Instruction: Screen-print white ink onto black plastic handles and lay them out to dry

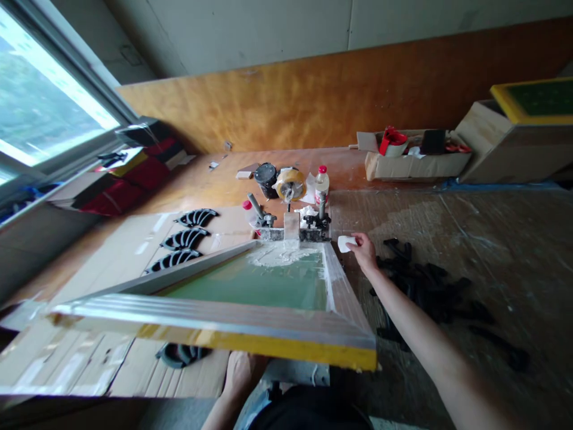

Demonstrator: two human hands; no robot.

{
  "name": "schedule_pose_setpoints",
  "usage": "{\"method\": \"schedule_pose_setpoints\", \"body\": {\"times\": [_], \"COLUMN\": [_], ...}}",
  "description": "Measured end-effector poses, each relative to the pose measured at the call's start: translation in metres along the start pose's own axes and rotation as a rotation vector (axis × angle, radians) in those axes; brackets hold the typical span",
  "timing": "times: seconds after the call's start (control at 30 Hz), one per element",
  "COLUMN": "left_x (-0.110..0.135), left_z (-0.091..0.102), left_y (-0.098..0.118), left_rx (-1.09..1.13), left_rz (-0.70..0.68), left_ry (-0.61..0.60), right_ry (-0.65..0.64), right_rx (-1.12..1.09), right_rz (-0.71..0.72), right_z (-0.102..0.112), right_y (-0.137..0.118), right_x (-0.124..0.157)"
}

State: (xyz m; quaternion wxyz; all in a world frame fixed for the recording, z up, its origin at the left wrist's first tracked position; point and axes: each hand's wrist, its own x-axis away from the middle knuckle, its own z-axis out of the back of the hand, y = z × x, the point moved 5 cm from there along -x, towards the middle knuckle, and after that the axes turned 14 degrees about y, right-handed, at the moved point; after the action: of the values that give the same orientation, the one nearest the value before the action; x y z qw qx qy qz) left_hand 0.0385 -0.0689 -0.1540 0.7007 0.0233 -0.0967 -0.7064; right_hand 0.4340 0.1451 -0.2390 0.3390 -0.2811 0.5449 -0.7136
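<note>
A wooden screen-printing frame (210, 325) with a yellow-edged front rail is tilted up in front of me, and its green mesh (264, 286) carries white paste (282, 255) along the far end. My right hand (363, 251) pinches a small white cloth (344, 243) just beyond the frame's right rail. My left hand (239, 376) sits below the front rail, its fingertips hidden behind the frame. Several curved black pieces (184, 239) lie on the cardboard sheet (85, 364) beneath and beyond the raised frame.
Metal hinge clamps (295, 230) hold the frame's far end. Behind them stand a plastic bottle (322, 185), a tape roll (290, 184) and a black jar (266, 179). A pile of black pieces (425, 286) lies right of my arm. Cardboard boxes (412, 164) stand farther back.
</note>
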Motion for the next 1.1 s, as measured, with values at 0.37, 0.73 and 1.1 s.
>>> {"method": "schedule_pose_setpoints", "body": {"times": [0.37, 0.73, 1.1], "left_x": [0.011, 0.019, 0.018], "left_z": [0.024, 0.020, 0.020], "left_y": [-0.012, -0.019, -0.020], "left_rx": [-0.084, 0.038, -0.010], "left_rz": [-0.078, -0.015, -0.031], "left_ry": [0.095, 0.167, 0.183], "right_ry": [-0.050, -0.603, -0.686], "right_rx": [-0.175, 0.172, 0.292], "right_rz": [0.037, 0.980, 1.203], "right_z": [0.047, -0.060, -0.080], "right_y": [-0.063, -0.125, -0.107], "right_x": [0.147, 0.307, 0.338]}}
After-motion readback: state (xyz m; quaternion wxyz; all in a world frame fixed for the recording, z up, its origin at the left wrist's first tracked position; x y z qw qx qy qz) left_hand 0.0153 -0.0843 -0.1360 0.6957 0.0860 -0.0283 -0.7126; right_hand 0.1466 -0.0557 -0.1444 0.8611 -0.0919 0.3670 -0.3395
